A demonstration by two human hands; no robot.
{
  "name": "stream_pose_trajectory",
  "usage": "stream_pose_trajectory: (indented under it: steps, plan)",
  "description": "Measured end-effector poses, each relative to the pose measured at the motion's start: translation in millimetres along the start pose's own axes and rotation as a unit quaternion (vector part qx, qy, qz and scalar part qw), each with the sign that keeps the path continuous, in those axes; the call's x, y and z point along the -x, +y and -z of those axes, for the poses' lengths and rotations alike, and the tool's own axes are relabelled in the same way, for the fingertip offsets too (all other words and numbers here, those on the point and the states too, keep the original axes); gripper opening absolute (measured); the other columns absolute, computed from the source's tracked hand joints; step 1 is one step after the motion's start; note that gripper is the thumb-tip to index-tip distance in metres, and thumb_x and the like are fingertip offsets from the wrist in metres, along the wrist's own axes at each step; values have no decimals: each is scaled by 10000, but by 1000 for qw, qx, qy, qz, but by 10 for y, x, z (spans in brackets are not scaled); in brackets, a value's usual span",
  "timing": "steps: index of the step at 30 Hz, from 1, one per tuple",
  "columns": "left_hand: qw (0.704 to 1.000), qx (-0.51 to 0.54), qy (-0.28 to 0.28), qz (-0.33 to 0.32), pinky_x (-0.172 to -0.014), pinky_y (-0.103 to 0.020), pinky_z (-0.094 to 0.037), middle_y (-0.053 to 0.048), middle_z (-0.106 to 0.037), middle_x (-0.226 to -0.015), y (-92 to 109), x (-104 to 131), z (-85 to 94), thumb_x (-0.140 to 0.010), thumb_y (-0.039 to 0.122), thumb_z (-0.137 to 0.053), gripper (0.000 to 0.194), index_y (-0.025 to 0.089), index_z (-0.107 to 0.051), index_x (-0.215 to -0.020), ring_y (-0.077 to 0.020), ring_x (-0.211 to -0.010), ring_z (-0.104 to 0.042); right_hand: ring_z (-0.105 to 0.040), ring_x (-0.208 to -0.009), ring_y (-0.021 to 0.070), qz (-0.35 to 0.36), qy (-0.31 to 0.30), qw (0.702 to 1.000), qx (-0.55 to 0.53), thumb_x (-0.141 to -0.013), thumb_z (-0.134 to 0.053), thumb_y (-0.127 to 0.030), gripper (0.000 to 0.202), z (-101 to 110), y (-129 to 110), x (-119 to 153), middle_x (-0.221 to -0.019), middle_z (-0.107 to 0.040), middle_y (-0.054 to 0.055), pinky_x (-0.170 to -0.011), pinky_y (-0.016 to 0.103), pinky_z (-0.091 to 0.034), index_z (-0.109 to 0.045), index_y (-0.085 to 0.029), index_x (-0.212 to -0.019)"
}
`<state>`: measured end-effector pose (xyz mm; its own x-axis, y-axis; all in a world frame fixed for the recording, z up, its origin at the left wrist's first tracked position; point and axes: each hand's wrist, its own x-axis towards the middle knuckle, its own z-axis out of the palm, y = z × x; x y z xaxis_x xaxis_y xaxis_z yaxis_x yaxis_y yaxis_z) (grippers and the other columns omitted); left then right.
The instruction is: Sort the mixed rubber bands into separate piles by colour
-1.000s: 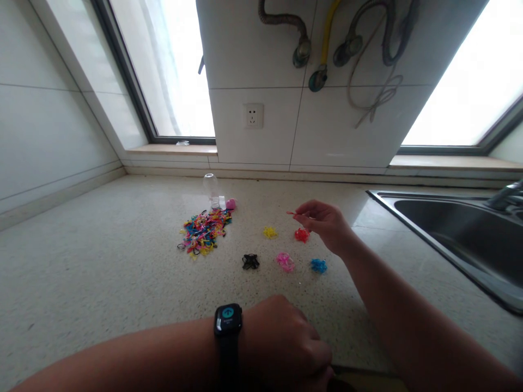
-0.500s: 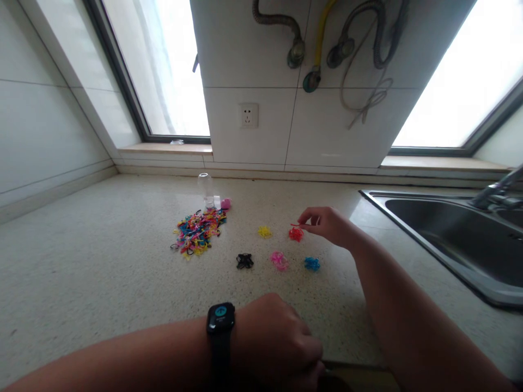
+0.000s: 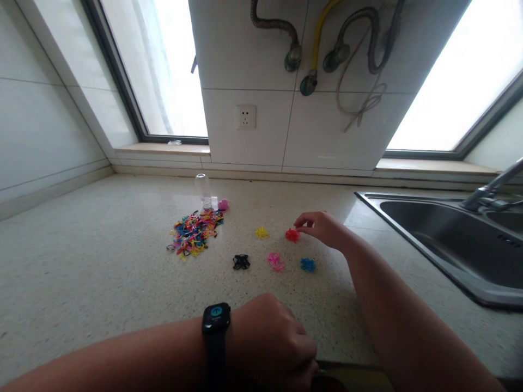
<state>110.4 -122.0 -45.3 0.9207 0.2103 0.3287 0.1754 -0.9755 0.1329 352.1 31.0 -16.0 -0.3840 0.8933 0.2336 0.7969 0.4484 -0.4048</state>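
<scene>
My right hand (image 3: 321,226) hovers at the upper right edge of a small pile of red rubber bands (image 3: 292,235). Its thumb and forefinger are slightly apart, and no band stands out from them. Around that pile lie separate small heaps: yellow bands (image 3: 261,233), black bands (image 3: 241,262), pink bands (image 3: 275,261) and blue bands (image 3: 308,264). My left hand (image 3: 272,340), with a black watch (image 3: 216,317) at the wrist, is curled closed by the counter's front edge; whatever its fingers hold is hidden.
A large mixed heap of coloured rubber bands (image 3: 196,233) spreads on the speckled counter (image 3: 102,272) to the left. Behind it are a clear bottle (image 3: 202,190) and a pink cap (image 3: 223,204). A steel sink (image 3: 433,234) with a faucet (image 3: 486,193) borders the right side.
The red rubber band that stuck out from my right fingertips no longer shows there; those fingers have come down to the red pile. My left hand stays curled. The view has shifted slightly.
</scene>
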Motion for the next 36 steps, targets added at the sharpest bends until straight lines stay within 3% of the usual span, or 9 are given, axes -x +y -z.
stream_pose_trajectory:
  steps: [8, 14, 19, 25, 30, 36]
  plan:
    - [1000, -1, -2, 3, -422, -305, -282, 26, -625, -576, 1, 4, 8, -859, 367, -546, 274, 199, -530, -643, -128, -508, -574, -595, -680, 167, -15, 73, 996, -57, -881, -586, -373, 232, -99, 118, -33, -817, -736, 51, -674, 298, -431, -736, -204, -935]
    - [1000, -5, -2, 1, -420, -309, -287, 31, -619, -577, -1, -6, 17, -854, 355, -546, 266, 200, -526, -638, -127, -511, -566, -483, -550, 129, -59, 71, 982, -164, -913, -446, -401, 348, -280, 221, -114, -740, -685, 46, -545, 264, -362, -698, -163, -949]
    - [1000, -1, 1, 1, -430, -308, -293, 36, -611, -580, 2, 2, 3, -848, 353, -547, 254, 203, -527, -645, -123, -511, -551, -388, -494, 113, -109, 82, 960, -245, -897, -437, -488, 414, -336, 323, -167, -607, -538, -11, -486, 252, -285, -681, -158, -953]
    - [999, 36, -19, -22, -447, -296, -305, 39, -610, -576, -51, -7, 83, -839, 382, -590, 284, 205, -532, -624, -120, -553, -565, -360, -485, 106, -116, 68, 959, -250, -865, -476, -520, 424, -322, 328, -179, -578, -474, -32, -467, 249, -263, -684, -153, -911]
    - [996, 66, -59, -3, -509, -272, -344, 31, -638, -600, -244, -10, 386, -861, 385, -590, 255, 216, -597, -671, -119, -599, -591, -374, -487, 105, -116, 60, 962, -238, -872, -472, -506, 413, -306, 331, -178, -600, -502, -24, -472, 246, -277, -686, -156, -921]
    - [989, -32, -62, 130, -605, -248, -363, 11, -649, -699, -727, 90, 1022, -927, 363, -526, 209, 204, -641, -856, -110, -633, -577, -406, -497, 112, -111, 54, 966, -227, -871, -476, -493, 395, -329, 394, -203, -623, -539, -13, -483, 250, -293, -690, -163, -905]
